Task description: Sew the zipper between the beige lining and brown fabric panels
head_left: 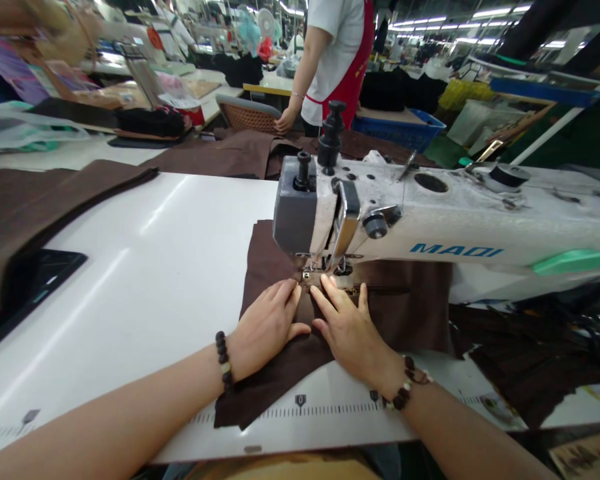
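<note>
A dark brown piece of fabric (410, 320) lies on the white table under the head of a sewing machine (360, 213). My left hand (267, 323) rests on the cloth just left of the presser foot (325, 268), its fingers stretched forward. Flat on the same fabric is my right hand (347, 327), fingers spread, with the fingertips close in front of the foot. A dark strip that looks like a zipper (390, 289) runs across the cloth to the right of my right hand. The needle point is hidden among the machine parts.
Brown fabric pieces (35, 207) lie at the table's left, with more brown cloth (525, 360) on the right. A ruler scale (320, 408) runs along the front edge. Behind the machine stands a person in a red apron (347, 73), near a blue crate (405, 132).
</note>
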### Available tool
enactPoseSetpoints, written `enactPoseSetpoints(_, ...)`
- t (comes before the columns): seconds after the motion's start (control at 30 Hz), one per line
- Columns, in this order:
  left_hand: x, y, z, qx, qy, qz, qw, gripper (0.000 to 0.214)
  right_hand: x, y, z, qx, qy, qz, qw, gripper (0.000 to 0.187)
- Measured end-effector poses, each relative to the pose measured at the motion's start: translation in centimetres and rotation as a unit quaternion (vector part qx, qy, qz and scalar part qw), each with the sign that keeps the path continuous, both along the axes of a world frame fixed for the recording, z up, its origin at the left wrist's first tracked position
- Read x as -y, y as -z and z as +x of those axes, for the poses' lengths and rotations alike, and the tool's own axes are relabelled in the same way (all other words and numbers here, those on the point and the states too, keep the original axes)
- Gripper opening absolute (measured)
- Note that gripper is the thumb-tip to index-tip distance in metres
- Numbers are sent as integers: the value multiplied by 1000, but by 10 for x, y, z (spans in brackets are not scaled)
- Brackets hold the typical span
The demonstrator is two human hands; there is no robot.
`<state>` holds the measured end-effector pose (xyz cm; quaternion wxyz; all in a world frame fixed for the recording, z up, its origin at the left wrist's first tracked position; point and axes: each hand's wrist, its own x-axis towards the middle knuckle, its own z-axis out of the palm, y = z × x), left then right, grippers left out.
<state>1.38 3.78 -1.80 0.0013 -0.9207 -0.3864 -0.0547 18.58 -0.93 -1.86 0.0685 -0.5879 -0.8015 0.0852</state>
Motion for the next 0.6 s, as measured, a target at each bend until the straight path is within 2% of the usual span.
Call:
enactPoseSetpoints(0.3, -7, -1, 4, 7, 30, 10, 999, 68, -8, 1, 6, 4, -2, 0, 1000, 46)
enactPoseSetpoints(0.6, -17, -3, 5, -1, 18, -38, 999, 67, -14, 4, 9, -3, -7, 7, 1000, 47)
